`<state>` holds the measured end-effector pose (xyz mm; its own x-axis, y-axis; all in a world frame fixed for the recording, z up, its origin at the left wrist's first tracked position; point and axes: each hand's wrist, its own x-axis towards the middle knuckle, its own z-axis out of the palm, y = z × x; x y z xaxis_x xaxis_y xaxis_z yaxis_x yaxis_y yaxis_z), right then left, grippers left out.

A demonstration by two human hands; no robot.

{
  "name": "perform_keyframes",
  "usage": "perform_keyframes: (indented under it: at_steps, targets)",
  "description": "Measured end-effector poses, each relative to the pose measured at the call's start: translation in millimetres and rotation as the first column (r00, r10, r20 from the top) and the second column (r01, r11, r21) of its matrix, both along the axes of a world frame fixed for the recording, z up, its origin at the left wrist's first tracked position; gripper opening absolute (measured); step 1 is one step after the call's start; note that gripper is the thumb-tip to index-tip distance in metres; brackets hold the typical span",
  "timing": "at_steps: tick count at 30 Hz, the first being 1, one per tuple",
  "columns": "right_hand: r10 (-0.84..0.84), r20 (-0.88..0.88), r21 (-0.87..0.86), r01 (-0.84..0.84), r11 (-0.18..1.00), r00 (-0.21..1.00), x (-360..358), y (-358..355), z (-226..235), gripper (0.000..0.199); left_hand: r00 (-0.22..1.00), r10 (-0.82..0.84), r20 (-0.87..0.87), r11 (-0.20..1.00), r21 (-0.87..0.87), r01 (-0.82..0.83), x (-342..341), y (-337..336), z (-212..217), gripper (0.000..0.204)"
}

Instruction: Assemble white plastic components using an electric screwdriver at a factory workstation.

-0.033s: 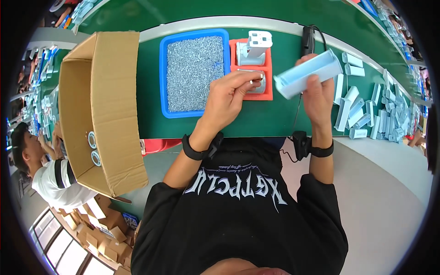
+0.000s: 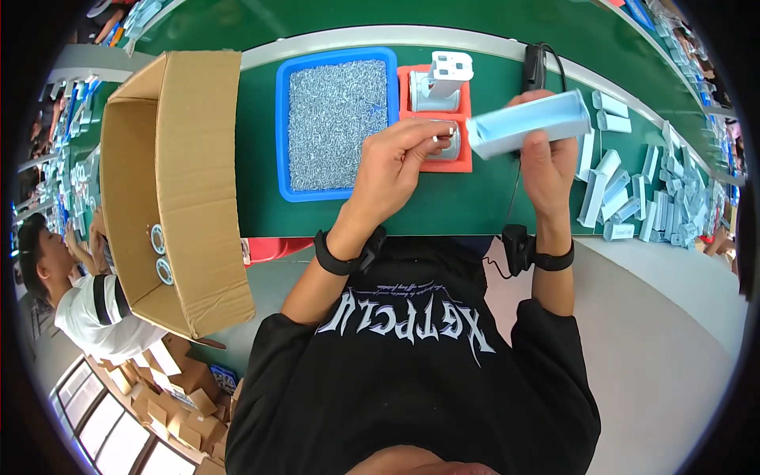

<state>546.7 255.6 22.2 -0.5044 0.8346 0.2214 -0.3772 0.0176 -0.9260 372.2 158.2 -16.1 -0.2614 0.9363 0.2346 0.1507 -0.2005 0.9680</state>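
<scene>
A: The left hand (image 2: 392,162) has its fingers pinched shut on a small metal piece (image 2: 437,139), probably a screw, held just above the lower slot of the red holder (image 2: 434,119). The right hand (image 2: 546,158) is wrapped around a pale blue housing (image 2: 529,124), lifted off the green tabletop (image 2: 443,207) beside the holder.

B: So the likely slip?

A: The piece is tiny and held only at the fingertips. If the pinch loosens, it could drop into the holder or roll off across the tabletop.

B: And the housing?

A: It is tilted and held at one end, so its free end could knock the white part (image 2: 443,79) standing in the upper slot. The blue tray of screws (image 2: 336,123) sits close on the left, where an elbow nudge would scatter them.
</scene>
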Motion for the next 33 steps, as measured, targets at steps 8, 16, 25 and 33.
perform_keyframes:
  at_steps: [8,16,25,33]
  targets:
    - [-0.025,0.339,0.402,-0.12,0.908,0.941,-10.5,-3.0,-4.0,0.059,1.0,-0.012,-0.014,0.999,-0.041,0.011,-4.5,3.6,7.8,0.014]
    - [-0.042,0.418,0.548,-0.215,0.808,0.908,-14.2,-9.1,11.5,0.052,0.986,-0.016,-0.165,1.0,0.003,0.017,-2.9,6.2,1.4,0.017]
    - [-0.062,0.458,0.519,-0.21,0.828,0.887,-12.6,-5.8,3.7,0.046,0.921,-0.011,-0.389,0.998,-0.058,-0.013,-10.4,5.0,9.2,0.035]
    - [-0.135,0.722,0.519,-0.403,0.753,0.679,-37.9,-5.0,-4.6,0.032,0.859,-0.044,-0.509,0.991,-0.13,-0.026,-23.0,5.0,1.1,0.054]
